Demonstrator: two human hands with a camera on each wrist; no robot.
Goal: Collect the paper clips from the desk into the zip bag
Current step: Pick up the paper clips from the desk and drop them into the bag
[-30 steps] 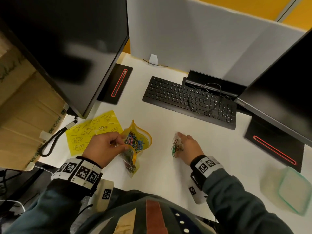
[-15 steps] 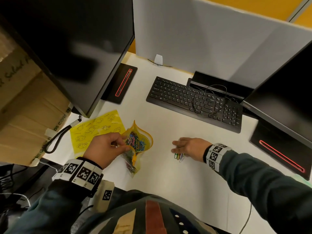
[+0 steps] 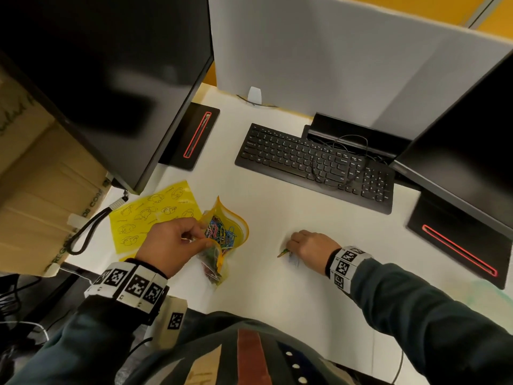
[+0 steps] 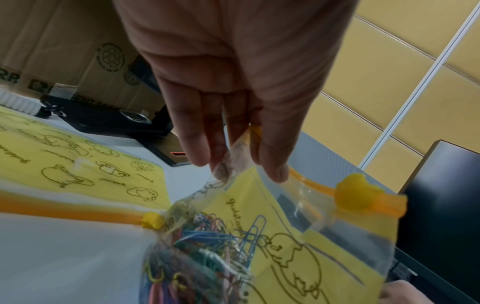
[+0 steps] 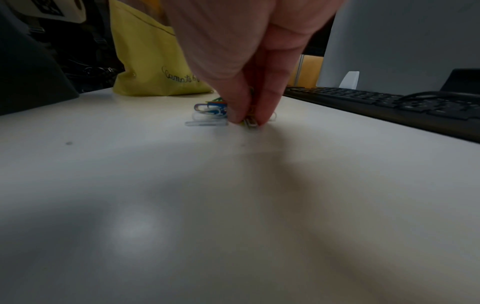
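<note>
Worktop [image 3: 277, 287]: white; carries everything listed below.
Zip bag [image 3: 236, 220]: yellow-and-clear, orange zip strip; stands slumped near the front edge, left of centre, mouth gaping upward. A heap of coloured clips [image 3: 220, 232] lies inside; the left wrist view shows blue, green, yellow and pink ones [image 4: 207, 242] packed in the lower part. Yellow slider [image 4: 355, 193] sits at the far end of the zip strip.
Left hand [image 3: 172, 245]: thumb and fingers [image 4: 197, 144] pinch the near lip of the zip bag at the zip strip, holding the mouth apart.
Right hand [image 3: 311, 245]: on the worktop to the right of the zip bag, apart from it; fingers curled down, fingertips [image 5: 265, 115] closed on a small bunch of loose clips [image 5: 210, 111]. Some clips are gripped between the tips, others lie flat on the worktop just beside them, one pale one nearest the camera. Count not readable.
Yellow sheet [image 3: 155, 215]: printed with line drawings, flat on the worktop, left of the zip bag and partly under the left hand.
Keyboard [image 3: 313, 165]: black, behind the hands, a thin cable looped over its right half.
Monitors: one at left [image 3: 111, 79], one at right [image 3: 472, 140], both dark.
Cardboard box [image 3: 36, 190]: far left, off the worktop edge.
</note>
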